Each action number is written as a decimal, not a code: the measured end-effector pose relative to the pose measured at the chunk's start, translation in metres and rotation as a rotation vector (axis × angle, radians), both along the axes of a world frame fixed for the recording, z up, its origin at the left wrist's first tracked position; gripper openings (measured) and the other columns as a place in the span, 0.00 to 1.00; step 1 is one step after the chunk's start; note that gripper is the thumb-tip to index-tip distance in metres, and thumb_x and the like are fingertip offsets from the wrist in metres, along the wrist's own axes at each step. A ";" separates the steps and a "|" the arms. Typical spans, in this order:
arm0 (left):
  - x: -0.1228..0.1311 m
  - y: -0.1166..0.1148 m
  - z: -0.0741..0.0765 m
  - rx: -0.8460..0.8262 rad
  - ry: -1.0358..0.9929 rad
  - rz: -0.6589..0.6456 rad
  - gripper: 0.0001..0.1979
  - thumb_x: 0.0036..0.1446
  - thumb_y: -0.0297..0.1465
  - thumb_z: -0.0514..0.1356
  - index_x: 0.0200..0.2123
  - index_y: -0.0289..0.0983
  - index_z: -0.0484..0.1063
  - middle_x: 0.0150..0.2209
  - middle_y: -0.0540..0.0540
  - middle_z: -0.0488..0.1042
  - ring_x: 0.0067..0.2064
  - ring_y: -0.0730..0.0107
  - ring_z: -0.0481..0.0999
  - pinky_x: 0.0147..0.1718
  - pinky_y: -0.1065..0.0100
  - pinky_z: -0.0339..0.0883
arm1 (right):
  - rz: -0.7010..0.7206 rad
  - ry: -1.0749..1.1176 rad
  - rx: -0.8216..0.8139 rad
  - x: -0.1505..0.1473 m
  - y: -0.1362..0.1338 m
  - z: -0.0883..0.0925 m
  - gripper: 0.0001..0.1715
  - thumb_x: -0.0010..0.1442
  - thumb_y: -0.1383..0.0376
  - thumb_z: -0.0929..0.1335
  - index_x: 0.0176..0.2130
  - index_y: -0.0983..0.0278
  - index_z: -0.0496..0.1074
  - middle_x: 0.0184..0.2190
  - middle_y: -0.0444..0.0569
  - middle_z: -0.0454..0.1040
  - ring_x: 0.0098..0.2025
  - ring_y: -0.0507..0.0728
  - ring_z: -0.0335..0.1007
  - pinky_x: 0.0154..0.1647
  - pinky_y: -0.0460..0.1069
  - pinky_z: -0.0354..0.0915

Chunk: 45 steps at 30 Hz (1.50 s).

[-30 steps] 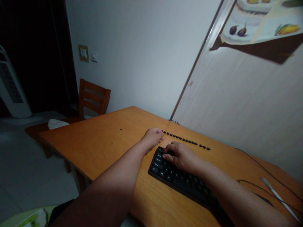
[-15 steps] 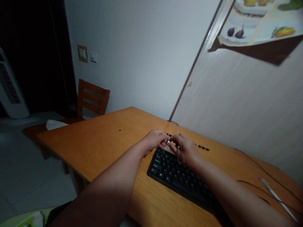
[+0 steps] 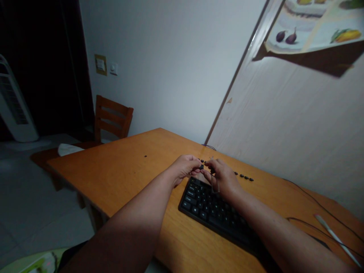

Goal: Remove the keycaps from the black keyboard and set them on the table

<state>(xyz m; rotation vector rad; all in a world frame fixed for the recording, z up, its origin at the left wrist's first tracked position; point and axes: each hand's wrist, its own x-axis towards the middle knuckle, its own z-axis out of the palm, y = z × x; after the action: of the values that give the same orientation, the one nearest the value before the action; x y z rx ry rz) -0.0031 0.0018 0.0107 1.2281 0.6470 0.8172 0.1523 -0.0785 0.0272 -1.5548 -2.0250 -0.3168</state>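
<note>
head view: keyboard [image 3: 203,210] lies nearest, slantwise on the counter [image 3: 119,174], right forearm [image 3: 264,223] over its right part. left hand [image 3: 185,168] pinches a small black keycap [image 3: 201,167] above the keyboard's far edge; right hand [image 3: 224,178], thumb and fingertip slightly apart beside it, has a thin wire tool [image 3: 215,192] clamped in. pinch looks shallow, so the keycap could slip and drop; a sideways knock could scatter the keycap row [image 3: 246,177] just behind. open counter runs left past a lone black bit [image 3: 145,156]; wall [image 3: 159,76] closes the far side.
</note>
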 end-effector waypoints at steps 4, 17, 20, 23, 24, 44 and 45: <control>0.000 0.001 0.000 -0.041 -0.023 0.026 0.07 0.48 0.25 0.61 0.33 0.32 0.69 0.24 0.48 0.72 0.25 0.78 0.71 0.27 0.75 0.65 | 0.011 -0.005 0.014 -0.002 0.001 0.001 0.14 0.61 0.59 0.66 0.43 0.64 0.71 0.34 0.51 0.69 0.35 0.57 0.68 0.36 0.50 0.63; -0.002 0.000 0.002 -0.049 -0.055 0.015 0.06 0.49 0.26 0.62 0.33 0.33 0.70 0.24 0.49 0.71 0.25 0.79 0.70 0.26 0.76 0.63 | 0.041 -0.005 0.008 -0.007 0.003 0.003 0.16 0.60 0.63 0.66 0.48 0.63 0.71 0.36 0.52 0.69 0.37 0.58 0.68 0.38 0.50 0.64; -0.003 -0.002 0.004 -0.077 -0.066 0.029 0.06 0.49 0.26 0.61 0.33 0.33 0.70 0.26 0.48 0.72 0.25 0.80 0.70 0.27 0.76 0.64 | 0.022 0.024 0.026 -0.008 0.003 0.002 0.16 0.60 0.61 0.66 0.48 0.65 0.70 0.37 0.53 0.69 0.37 0.58 0.68 0.38 0.50 0.64; -0.003 -0.003 0.005 -0.096 -0.080 0.038 0.05 0.49 0.26 0.61 0.32 0.33 0.69 0.25 0.48 0.72 0.24 0.80 0.69 0.27 0.76 0.63 | -0.011 0.038 0.026 -0.009 0.004 0.001 0.17 0.60 0.59 0.66 0.46 0.65 0.70 0.36 0.53 0.70 0.37 0.58 0.68 0.38 0.50 0.64; -0.003 -0.003 0.005 -0.099 -0.083 0.039 0.05 0.48 0.25 0.62 0.31 0.32 0.69 0.25 0.48 0.72 0.24 0.80 0.69 0.27 0.76 0.63 | -0.023 0.040 0.022 -0.009 0.004 0.001 0.17 0.60 0.58 0.66 0.46 0.65 0.70 0.36 0.52 0.70 0.37 0.58 0.68 0.37 0.50 0.64; -0.004 -0.006 0.009 -0.081 -0.090 -0.020 0.05 0.50 0.22 0.58 0.33 0.33 0.69 0.25 0.48 0.73 0.26 0.79 0.72 0.28 0.76 0.65 | -0.023 -0.035 0.032 -0.010 0.002 0.004 0.14 0.62 0.63 0.65 0.46 0.64 0.73 0.34 0.51 0.69 0.35 0.56 0.68 0.36 0.48 0.63; -0.004 -0.005 0.008 -0.071 -0.088 -0.023 0.05 0.50 0.22 0.58 0.33 0.33 0.69 0.25 0.48 0.73 0.26 0.79 0.72 0.28 0.76 0.64 | -0.024 -0.038 0.034 -0.009 0.002 0.004 0.14 0.62 0.63 0.65 0.46 0.63 0.73 0.34 0.51 0.69 0.35 0.56 0.68 0.36 0.48 0.63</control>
<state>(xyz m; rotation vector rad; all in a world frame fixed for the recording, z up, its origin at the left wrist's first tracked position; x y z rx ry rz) -0.0071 -0.0036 0.0184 1.1274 0.5849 0.8184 0.1432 -0.0763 0.0311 -1.5642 -2.0202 -0.3912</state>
